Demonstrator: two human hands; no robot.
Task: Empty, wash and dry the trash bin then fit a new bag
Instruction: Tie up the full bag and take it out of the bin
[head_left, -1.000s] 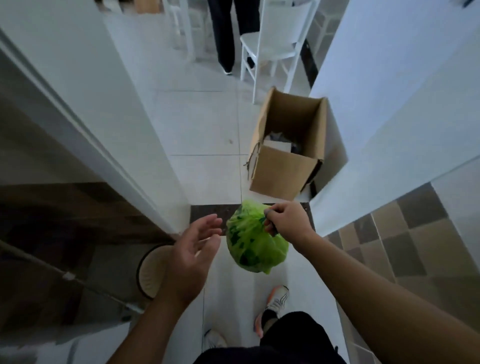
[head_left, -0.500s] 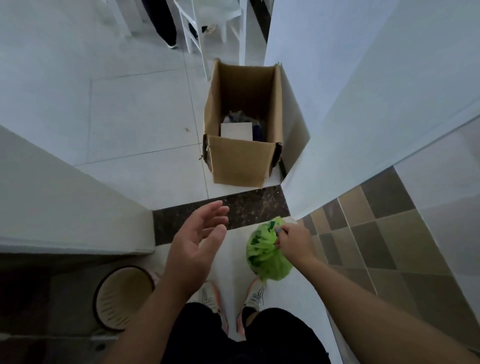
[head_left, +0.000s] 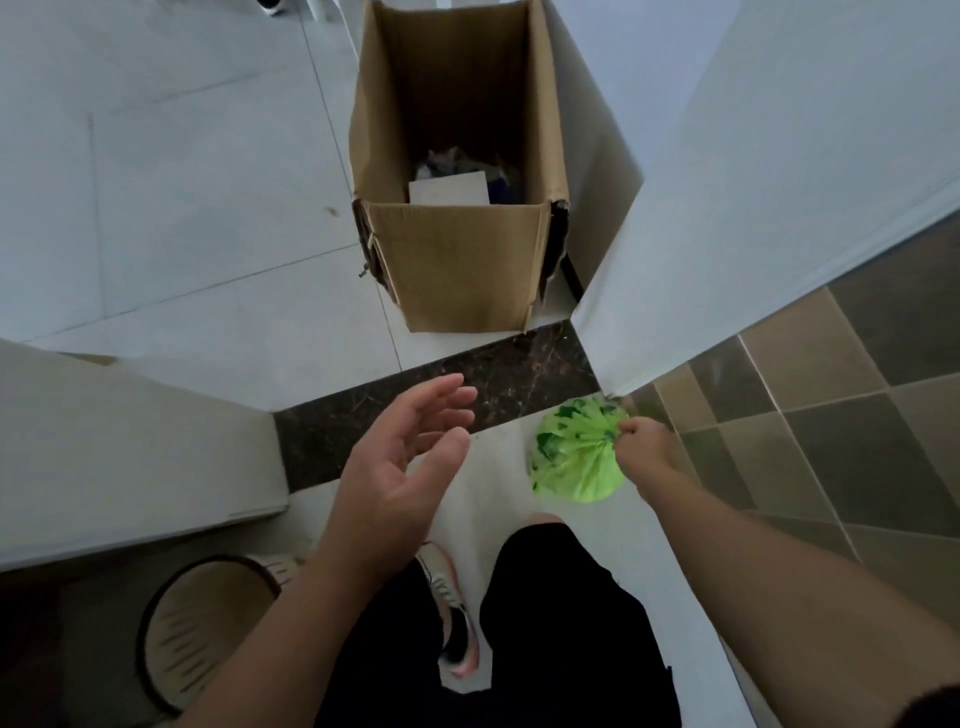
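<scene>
My right hand (head_left: 641, 452) pinches the gathered neck of a full green trash bag (head_left: 569, 457), which hangs at knee height by the right wall corner. Palm up and with fingers apart, my left hand (head_left: 400, 457) hovers empty over the dark threshold strip. A beige slotted trash bin (head_left: 202, 629) stands on the floor at the lower left, behind my left forearm, with no bag in it. Straight ahead beyond the threshold stands a tall open cardboard box (head_left: 457, 260) with paper and other waste at its bottom.
A white door frame (head_left: 140, 452) juts in from the left and a white wall corner (head_left: 613, 291) from the right, leaving a narrow doorway. Brown tiles cover the wall (head_left: 831, 395) at right. My feet and dark shorts fill the bottom centre.
I have stepped toward the doorway, so the cardboard box is now closer and seen from above. The green bag has swung lower and to the right in my right hand.
</scene>
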